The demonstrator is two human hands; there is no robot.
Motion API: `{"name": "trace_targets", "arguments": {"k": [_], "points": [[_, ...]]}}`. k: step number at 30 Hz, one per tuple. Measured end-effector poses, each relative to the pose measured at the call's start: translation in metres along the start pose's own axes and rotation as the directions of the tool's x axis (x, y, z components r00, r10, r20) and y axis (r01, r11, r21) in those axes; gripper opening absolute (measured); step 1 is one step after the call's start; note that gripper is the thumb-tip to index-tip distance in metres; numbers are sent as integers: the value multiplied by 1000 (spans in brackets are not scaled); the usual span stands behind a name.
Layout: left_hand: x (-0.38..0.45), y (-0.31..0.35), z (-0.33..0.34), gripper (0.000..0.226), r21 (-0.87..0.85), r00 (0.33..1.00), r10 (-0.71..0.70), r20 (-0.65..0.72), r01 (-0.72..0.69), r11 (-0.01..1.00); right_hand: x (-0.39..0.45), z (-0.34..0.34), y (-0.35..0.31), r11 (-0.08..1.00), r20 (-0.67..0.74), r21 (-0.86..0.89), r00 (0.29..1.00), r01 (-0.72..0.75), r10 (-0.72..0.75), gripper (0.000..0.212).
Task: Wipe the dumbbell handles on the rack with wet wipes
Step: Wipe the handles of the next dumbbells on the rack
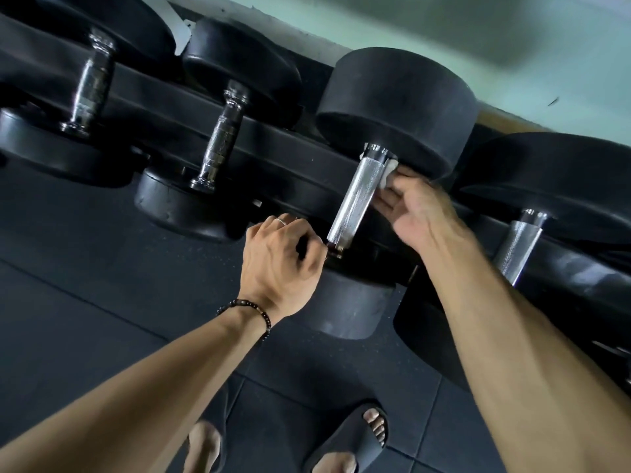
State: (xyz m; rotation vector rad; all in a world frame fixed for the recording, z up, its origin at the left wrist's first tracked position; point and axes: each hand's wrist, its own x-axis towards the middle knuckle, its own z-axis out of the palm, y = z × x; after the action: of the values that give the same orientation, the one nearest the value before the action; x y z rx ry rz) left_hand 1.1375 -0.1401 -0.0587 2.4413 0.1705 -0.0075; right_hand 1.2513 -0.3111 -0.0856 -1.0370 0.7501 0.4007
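A black dumbbell lies across the rack, its knurled chrome handle (358,196) running between a far head (399,97) and a near head (348,308). My right hand (420,213) holds a white wet wipe (387,174) against the right side of the handle, close to the far head. Most of the wipe is hidden behind the fingers and the handle. My left hand (280,257), with a ring and a bead bracelet, has its fingers curled over the top edge of the near head, just left of the handle's lower end.
More black dumbbells sit on the dark rack rail (164,107): two to the left (222,138) (90,87) and one to the right (519,244). A pale green wall (444,25) runs behind. Dark rubber floor mats (85,268) lie below, with my feet in black sandals (351,438).
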Motion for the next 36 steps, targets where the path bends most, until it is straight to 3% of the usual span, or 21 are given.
{"name": "trace_targets", "arguments": {"k": [2, 5, 7, 12, 14, 17, 19, 23, 24, 28, 31, 34, 36], "points": [[0, 0, -1, 36, -3, 1000, -9, -2, 9, 1000, 0, 2, 9, 999, 32, 5, 999, -33, 33, 25], [0, 0, 0, 37, -3, 1000, -10, -6, 10, 1000, -17, -15, 31, 935, 92, -328, 980, -138, 177, 28], [0, 0, 0, 37, 1, 1000, -15, 2, 15, 1000, -18, -23, 31, 901, 100, -415, 978, -126, 183, 32], [0, 1, -1, 38, 9, 1000, -19, 10, 19, 1000, 14, -4, 0, 996, 107, -79, 992, -52, 60, 39], [0, 1, -1, 38, 6, 1000, -26, 13, 26, 1000, 3, -6, 11, 982, 184, -158, 974, -100, 129, 38], [0, 2, -1, 38, 9, 999, -35, 19, 35, 999, -22, -23, 32, 889, 295, -426, 904, -167, 311, 35], [0, 2, -2, 38, 14, 999, -39, 20, 39, 999, -19, -23, 26, 860, 292, -491, 903, -140, 314, 35], [1, 1, -1, 37, 10, 999, -31, 13, 30, 999, 1, -5, 1, 983, 203, -171, 973, -74, 108, 32], [1, 1, -1, 36, 10, 999, -31, 12, 31, 999, 0, -4, 2, 983, 198, -164, 974, -80, 112, 32], [0, 2, -1, 35, -1, 999, -41, 6, 41, 999, -19, -23, 29, 841, 215, -518, 927, -158, 306, 36], [0, 4, -2, 35, -17, 999, -46, 2, 46, 999, -15, -19, 15, 761, 195, -642, 941, -91, 276, 33], [1, 3, -2, 33, -40, 998, -55, 3, 55, 998, -2, -1, -6, 915, 227, -403, 970, 9, 90, 43], [0, 2, -2, 32, -44, 998, -57, 3, 57, 997, -5, 6, -4, 964, 227, -263, 973, 34, 27, 54]]}}
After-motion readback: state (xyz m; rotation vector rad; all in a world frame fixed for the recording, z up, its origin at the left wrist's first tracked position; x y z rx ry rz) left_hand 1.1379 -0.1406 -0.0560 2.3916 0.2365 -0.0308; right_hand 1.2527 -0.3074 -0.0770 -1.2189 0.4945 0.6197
